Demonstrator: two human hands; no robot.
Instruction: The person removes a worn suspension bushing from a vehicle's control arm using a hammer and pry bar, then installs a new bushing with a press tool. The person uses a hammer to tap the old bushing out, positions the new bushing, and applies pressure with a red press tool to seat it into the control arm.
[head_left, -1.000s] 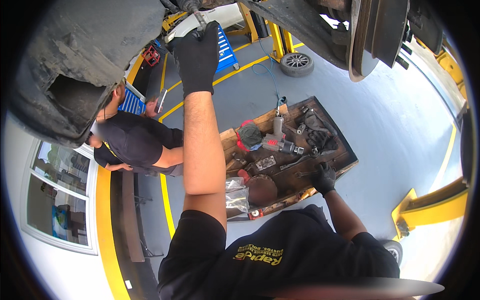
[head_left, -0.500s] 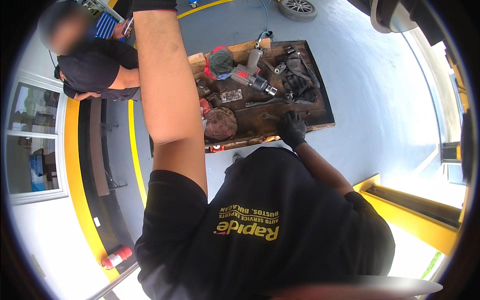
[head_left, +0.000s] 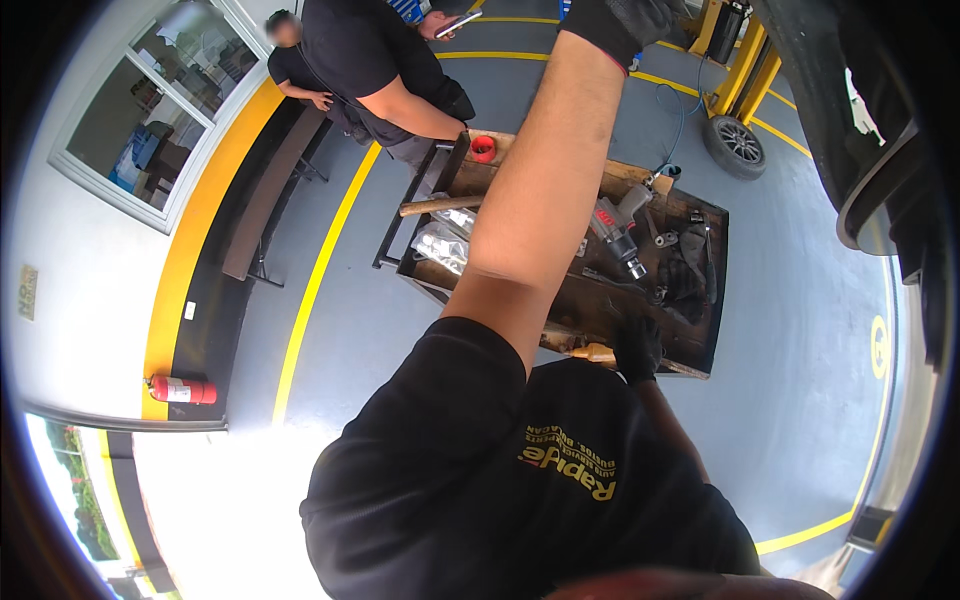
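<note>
Right hand (head_left: 637,348), in a black work glove, is down over the near edge of a dark metal tool cart with wood-edged sides (head_left: 570,318). Fingers point away from the body into the tray, but it's so dark in there I can't tell if they're together or clamped on anything. Right beside that glove, on the body side, is an amber, bottle-shaped piece (head_left: 595,353). A long, slim metal hand tool (head_left: 615,281) lies a bit further in, kinda hard to make out.

Left hand (head_left: 630,22), also black-gloved, is way up at the top edge and partly cut off, so no clue what its fingers are doing. That bare forearm blocks a good chunk of the cart.

Further out in the tray there's a grey and red impact wrench (head_left: 615,232), with a heap of black cloth (head_left: 688,268) to its right. Left of the forearm: a wooden handle (head_left: 425,205), clear plastic bags (head_left: 440,247) and a round red cup (head_left: 483,149).

Past the cart, a tyre on a spoked wheel (head_left: 735,147) sits on the grey floor near a yellow lift post (head_left: 745,65). A co-worker up top is holding a phone (head_left: 458,25).
</note>
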